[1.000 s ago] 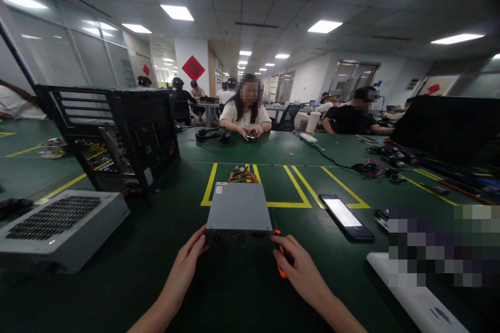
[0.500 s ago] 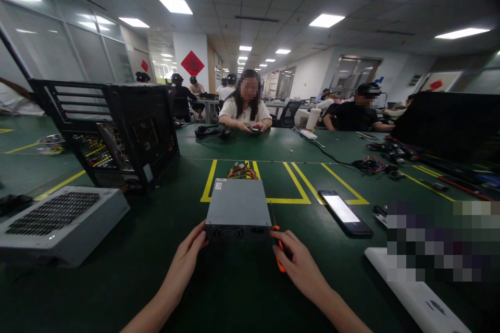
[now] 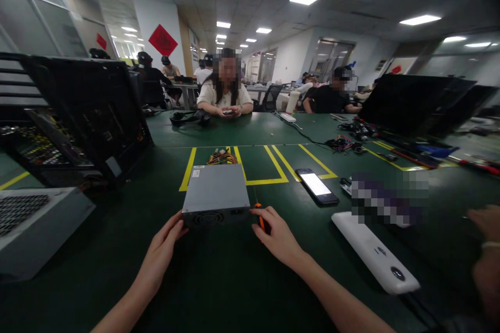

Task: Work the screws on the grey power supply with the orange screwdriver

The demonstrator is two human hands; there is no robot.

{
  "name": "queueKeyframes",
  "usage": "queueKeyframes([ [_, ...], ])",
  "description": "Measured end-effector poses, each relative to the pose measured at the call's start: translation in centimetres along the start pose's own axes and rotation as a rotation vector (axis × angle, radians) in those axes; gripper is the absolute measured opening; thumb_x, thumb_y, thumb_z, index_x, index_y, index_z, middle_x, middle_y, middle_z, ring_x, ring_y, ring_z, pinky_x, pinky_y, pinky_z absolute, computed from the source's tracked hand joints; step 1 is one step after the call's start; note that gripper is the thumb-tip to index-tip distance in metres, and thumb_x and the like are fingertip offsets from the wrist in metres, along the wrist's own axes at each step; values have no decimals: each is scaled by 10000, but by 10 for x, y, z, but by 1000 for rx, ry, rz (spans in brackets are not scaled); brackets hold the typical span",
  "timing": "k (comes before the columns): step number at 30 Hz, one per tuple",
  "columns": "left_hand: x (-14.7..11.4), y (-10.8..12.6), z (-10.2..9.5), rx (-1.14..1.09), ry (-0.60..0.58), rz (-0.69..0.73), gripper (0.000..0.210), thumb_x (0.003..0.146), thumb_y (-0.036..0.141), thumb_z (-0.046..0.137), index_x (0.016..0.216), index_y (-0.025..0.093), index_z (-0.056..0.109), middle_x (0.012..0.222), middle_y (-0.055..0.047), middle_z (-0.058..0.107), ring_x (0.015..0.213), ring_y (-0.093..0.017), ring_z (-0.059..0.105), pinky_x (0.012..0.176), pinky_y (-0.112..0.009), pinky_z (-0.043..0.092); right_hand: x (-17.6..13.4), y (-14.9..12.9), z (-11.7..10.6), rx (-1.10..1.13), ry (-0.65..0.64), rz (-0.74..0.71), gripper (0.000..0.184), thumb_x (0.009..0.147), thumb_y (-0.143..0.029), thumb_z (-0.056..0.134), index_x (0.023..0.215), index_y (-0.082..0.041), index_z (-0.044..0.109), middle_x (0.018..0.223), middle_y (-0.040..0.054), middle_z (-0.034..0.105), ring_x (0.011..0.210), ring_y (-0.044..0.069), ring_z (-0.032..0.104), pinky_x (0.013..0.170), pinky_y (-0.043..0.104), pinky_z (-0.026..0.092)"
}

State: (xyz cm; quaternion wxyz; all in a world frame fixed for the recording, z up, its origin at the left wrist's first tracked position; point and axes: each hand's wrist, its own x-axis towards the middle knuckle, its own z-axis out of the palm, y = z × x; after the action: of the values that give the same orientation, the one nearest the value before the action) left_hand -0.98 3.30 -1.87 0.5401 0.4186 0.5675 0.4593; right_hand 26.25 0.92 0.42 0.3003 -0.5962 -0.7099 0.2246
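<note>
Well to the left of the grey power supply point(image 3: 216, 190), a vented metal box point(image 3: 50, 231) sits in front of a black computer case point(image 3: 91, 119). At the power supply's left side is the left hand point(image 3: 164, 239), spread rather than closed, its fingertips against the metal; a one-sided push there could skew the unit on the desk point(image 3: 219, 286). The power supply lies between both hands, with a wire bundle point(image 3: 221, 156) bunched behind it, and those leads might snag or get pinched if it were shoved backward. On its right, the right hand point(image 3: 277, 231) has closed around a screwdriver point(image 3: 258, 209), fingertips by the front corner. That shared grip looks awkward to me: the tool could slip, or its shaft scrape the casing. Further right lies a phone point(image 3: 317, 187), probably clear of small shifts.
</note>
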Motion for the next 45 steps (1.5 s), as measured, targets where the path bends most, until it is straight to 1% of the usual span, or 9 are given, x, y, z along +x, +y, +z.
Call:
queueKeyframes([
  [11, 3, 0, 0, 16, 47, -35, 485, 771, 445, 525, 1214, 252, 474, 1275, -56, 474, 1025, -236, 550, 1014, -458, 297, 0, 9, -22, -305, -23, 91, 380, 821, -402, 442, 1192, -323, 461, 988, 37, 506, 899, 171, 522, 737, 272, 437],
  [14, 2, 1, 0, 40, 48, -43, 500, 771, 455, 518, 1225, 254, 457, 1284, -50, 464, 1038, -230, 542, 1024, -460, 282, 8, 26, -48, -394, 62, 197, 480, 829, -447, 402, 1285, -314, 330, 1094, 61, 478, 975, 196, 507, 804, 303, 411],
  [18, 1, 1, 1, 58, 45, -42, 515, 764, 471, 520, 1229, 259, 449, 1279, -46, 469, 1040, -227, 541, 1027, -451, 287, 17, 73, -96, -556, 204, 475, 743, 765, -463, 493, 1342, -113, 181, 1222, 228, 379, 1127, 364, 400, 892, 471, 313],
  [23, 3, 0, 1, 47, 43, -26, 473, 772, 434, 526, 1208, 259, 471, 1267, -44, 479, 1019, -214, 555, 1014, -440, 315, 15, 116, -129, -617, 167, 690, 906, 678, -531, 570, 1325, -33, 178, 1181, 297, 427, 1084, 406, 449, 821, 471, 371],
  [27, 1, 1, 1, 28, 13, 27, 444, 792, 400, 510, 1205, 239, 479, 1260, -59, 486, 1017, -207, 556, 991, -410, 356, 8, 101, -116, -665, 198, 657, 844, 739, -499, 511, 1340, -46, 128, 1250, 308, 362, 1151, 417, 378, 870, 524, 316],
  [31, -2, 2, 1, 52, -18, 68, 443, 800, 401, 497, 1202, 215, 483, 1258, -67, 487, 1047, -216, 537, 981, -394, 368, -8, 59, -77, -501, 73, 342, 630, 799, -498, 421, 1322, -183, 264, 1280, 132, 417, 1169, 265, 404, 929, 370, 342],
  [37, -1, 0, 1, 84, -53, 190, 437, 800, 384, 491, 1190, 189, 491, 1235, -71, 505, 1087, -225, 505, 949, -358, 396, -17, 12, -17, -275, -61, 78, 569, 775, -394, 488, 1293, -199, 357, 1139, 110, 502, 1016, 265, 487, 873, 415, 392],
  [40, -2, -1, 0, 130, -60, 258, 428, 800, 377, 482, 1182, 185, 488, 1222, -65, 509, 1094, -214, 493, 941, -342, 394, -14, 3, -6, -255, -20, 93, 514, 762, -224, 456, 1267, -148, 395, 1070, 136, 508, 958, 265, 500, 846, 413, 399],
  [45, -8, -2, -2, 220, 32, 386, 394, 814, 351, 451, 1181, 208, 469, 1155, -65, 521, 1064, -204, 497, 921, -360, 394, -29, -1, -13, 26, -30, 300, 447, 828, -269, 279, 1255, -162, 355, 987, 92, 511, 712, 159, 547, 663, 309, 458],
])
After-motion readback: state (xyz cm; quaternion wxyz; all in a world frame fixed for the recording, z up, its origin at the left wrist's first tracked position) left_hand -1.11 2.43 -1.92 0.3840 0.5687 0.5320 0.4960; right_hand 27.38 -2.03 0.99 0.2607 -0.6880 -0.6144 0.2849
